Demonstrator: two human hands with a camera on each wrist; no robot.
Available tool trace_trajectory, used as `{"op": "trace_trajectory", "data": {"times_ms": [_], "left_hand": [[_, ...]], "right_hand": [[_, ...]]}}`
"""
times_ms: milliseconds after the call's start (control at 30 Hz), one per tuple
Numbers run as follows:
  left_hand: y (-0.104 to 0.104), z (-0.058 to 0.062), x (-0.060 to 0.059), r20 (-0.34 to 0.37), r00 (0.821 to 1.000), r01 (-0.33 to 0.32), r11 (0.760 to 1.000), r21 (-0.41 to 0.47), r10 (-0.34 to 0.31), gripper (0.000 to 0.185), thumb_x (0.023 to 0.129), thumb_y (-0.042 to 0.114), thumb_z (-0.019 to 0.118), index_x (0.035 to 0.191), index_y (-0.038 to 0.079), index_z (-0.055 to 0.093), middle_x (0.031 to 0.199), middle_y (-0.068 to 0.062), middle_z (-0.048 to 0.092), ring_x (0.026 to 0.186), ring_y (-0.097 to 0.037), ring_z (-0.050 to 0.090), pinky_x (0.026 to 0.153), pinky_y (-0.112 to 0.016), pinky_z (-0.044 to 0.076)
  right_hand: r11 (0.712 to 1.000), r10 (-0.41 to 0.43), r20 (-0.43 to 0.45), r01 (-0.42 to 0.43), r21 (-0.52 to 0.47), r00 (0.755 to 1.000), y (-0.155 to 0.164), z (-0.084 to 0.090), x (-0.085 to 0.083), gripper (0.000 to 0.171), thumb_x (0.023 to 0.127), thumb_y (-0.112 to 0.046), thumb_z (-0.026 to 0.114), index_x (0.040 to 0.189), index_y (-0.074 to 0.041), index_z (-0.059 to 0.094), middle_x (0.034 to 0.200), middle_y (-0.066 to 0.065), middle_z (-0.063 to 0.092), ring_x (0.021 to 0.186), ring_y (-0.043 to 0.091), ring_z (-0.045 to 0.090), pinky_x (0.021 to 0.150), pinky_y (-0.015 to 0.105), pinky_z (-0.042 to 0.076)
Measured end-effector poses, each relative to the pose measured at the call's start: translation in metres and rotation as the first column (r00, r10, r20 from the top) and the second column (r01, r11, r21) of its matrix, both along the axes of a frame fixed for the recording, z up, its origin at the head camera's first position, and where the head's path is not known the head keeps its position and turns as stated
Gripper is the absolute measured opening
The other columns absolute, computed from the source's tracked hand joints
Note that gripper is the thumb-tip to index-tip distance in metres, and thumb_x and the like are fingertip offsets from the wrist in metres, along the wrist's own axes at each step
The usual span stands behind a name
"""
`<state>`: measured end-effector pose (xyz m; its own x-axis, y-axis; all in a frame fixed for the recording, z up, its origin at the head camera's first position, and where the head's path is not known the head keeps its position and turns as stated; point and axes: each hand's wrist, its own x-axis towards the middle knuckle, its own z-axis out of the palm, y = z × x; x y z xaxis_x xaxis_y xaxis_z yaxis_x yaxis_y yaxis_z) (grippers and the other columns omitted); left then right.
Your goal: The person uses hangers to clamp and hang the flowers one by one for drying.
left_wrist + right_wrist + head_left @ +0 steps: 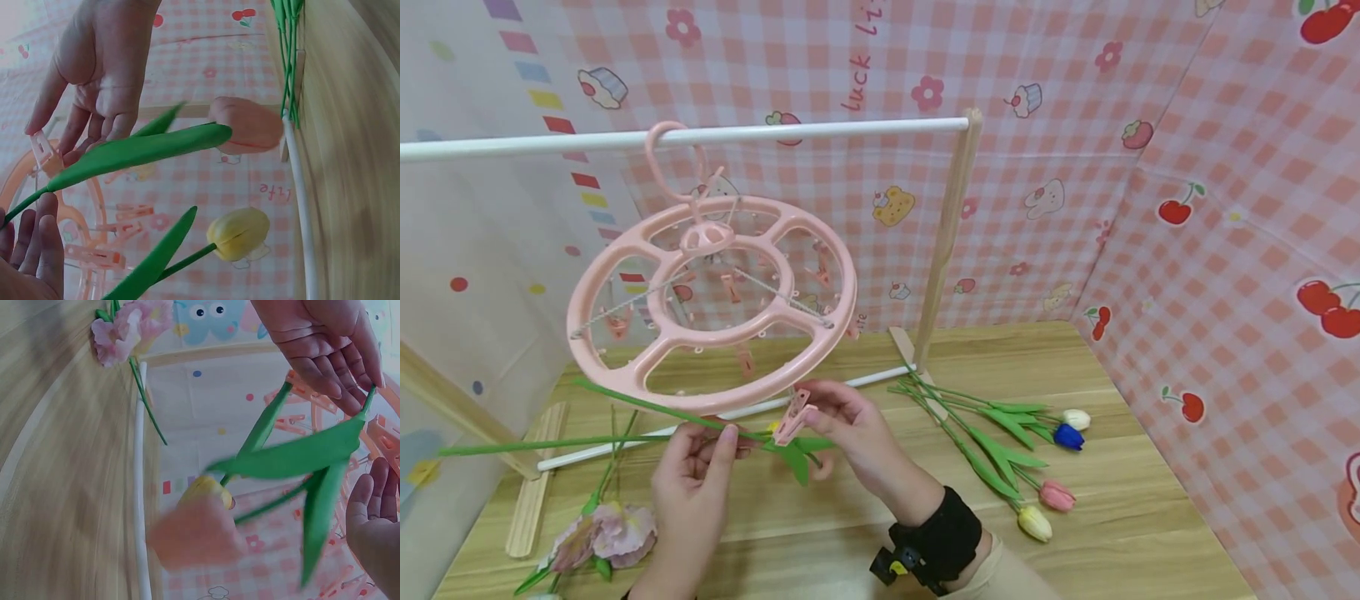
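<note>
My left hand (696, 479) pinches the green stem of a salmon-pink tulip (247, 128), whose bloom and leaves point toward the right. My right hand (857, 442) holds a pink clothespin (792, 418) between thumb and fingers, beside the tulip's leaves (792, 461). This clothespin is at the front edge of a round pink drying hanger (651, 358). In the left wrist view, a yellow tulip (239, 233) hangs near the salmon one; in the head view it is mostly hidden behind the clothespin. Two long green stems stretch left past my left hand.
The hanger hooks over a white rod (850, 129) on wooden posts (947, 242). More clothespins (730, 287) dangle under the ring. Several tulips, including a blue tulip (1068, 437), lie on the wooden table at right. Pale purple flowers (622, 533) lie at left. A lower white bar (880, 377) crosses behind.
</note>
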<state>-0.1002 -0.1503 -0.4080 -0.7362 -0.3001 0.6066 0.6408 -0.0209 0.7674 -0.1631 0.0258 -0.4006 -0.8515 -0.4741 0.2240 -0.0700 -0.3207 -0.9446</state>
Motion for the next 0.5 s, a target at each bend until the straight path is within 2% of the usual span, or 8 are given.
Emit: {"op": "trace_trajectory", "data": {"times_ms": [33, 133, 233, 300, 400, 500], "left_hand": [[0.0006, 0.0012, 0.0004, 0.033, 0.999, -0.024, 1.0, -0.005, 0.024, 0.009, 0.087, -0.018, 0.051, 0.096, -0.016, 0.054, 0.084, -0.005, 0.067, 0.071, -0.009, 0.067, 0.064, -0.017, 0.056], [0.0019, 0.0041, 0.0022, 0.102, 0.984, -0.135, 0.985, -0.11, 0.146, 0.005, 0.085, -0.014, 0.058, 0.09, -0.013, 0.059, 0.083, 0.005, 0.068, 0.072, -0.004, 0.065, 0.064, -0.014, 0.054], [0.0028, 0.0059, 0.0028, 0.085, 0.97, -0.208, 0.962, -0.177, 0.226, 0.003, 0.082, -0.013, 0.063, 0.085, -0.012, 0.063, 0.083, 0.009, 0.07, 0.075, -0.002, 0.064, 0.066, -0.011, 0.053], [0.0032, 0.0059, 0.0027, 0.047, 0.977, -0.2, 0.97, -0.141, 0.208, 0.005, 0.081, -0.013, 0.063, 0.086, -0.014, 0.063, 0.084, 0.005, 0.071, 0.077, -0.003, 0.065, 0.068, -0.011, 0.053], [0.0031, 0.0058, 0.0014, -0.009, 0.992, -0.125, 0.991, -0.037, 0.125, 0.007, 0.082, -0.014, 0.062, 0.088, -0.018, 0.061, 0.085, -0.002, 0.072, 0.078, -0.007, 0.067, 0.071, -0.013, 0.055], [0.0025, 0.0056, -0.0008, -0.062, 0.997, -0.054, 0.998, 0.029, 0.056, 0.009, 0.081, -0.019, 0.059, 0.09, -0.021, 0.06, 0.085, -0.004, 0.071, 0.078, -0.009, 0.068, 0.07, -0.014, 0.056]], "right_hand": [[1.0, -0.003, 0.0, 0.003, -0.002, 1.0, 0.0004, 0.0, -0.0003, 0.049, 0.091, -0.019, 0.064, 0.128, 0.009, 0.048, 0.108, -0.008, 0.062, 0.099, 0.007, 0.058, 0.088, 0.021, 0.05], [1.0, -0.004, 0.0, 0.004, -0.012, 1.0, 0.0015, 0.0007, -0.001, 0.05, 0.091, -0.02, 0.064, 0.127, 0.01, 0.047, 0.108, -0.008, 0.062, 0.098, 0.006, 0.058, 0.088, 0.02, 0.05], [1.0, -0.009, 0.006, 0.009, -0.02, 1.0, 0.002, 0.0014, -0.0016, 0.049, 0.091, -0.019, 0.064, 0.126, 0.011, 0.047, 0.106, -0.007, 0.062, 0.096, 0.006, 0.058, 0.085, 0.019, 0.051], [1.0, -0.008, 0.016, 0.009, -0.024, 1.0, 0.0024, 0.0019, -0.0016, 0.048, 0.091, -0.017, 0.064, 0.126, 0.011, 0.047, 0.104, -0.006, 0.062, 0.094, 0.006, 0.059, 0.082, 0.018, 0.052], [0.999, -0.009, 0.025, 0.009, -0.032, 1.0, 0.0027, 0.0029, -0.0013, 0.048, 0.091, -0.015, 0.064, 0.126, 0.012, 0.047, 0.104, -0.005, 0.061, 0.094, 0.006, 0.059, 0.081, 0.018, 0.054], [0.999, -0.007, 0.017, 0.007, -0.031, 1.0, 0.0028, 0.0034, -0.0019, 0.049, 0.09, -0.018, 0.066, 0.126, 0.011, 0.048, 0.105, -0.005, 0.062, 0.096, 0.007, 0.06, 0.083, 0.019, 0.054]]}}
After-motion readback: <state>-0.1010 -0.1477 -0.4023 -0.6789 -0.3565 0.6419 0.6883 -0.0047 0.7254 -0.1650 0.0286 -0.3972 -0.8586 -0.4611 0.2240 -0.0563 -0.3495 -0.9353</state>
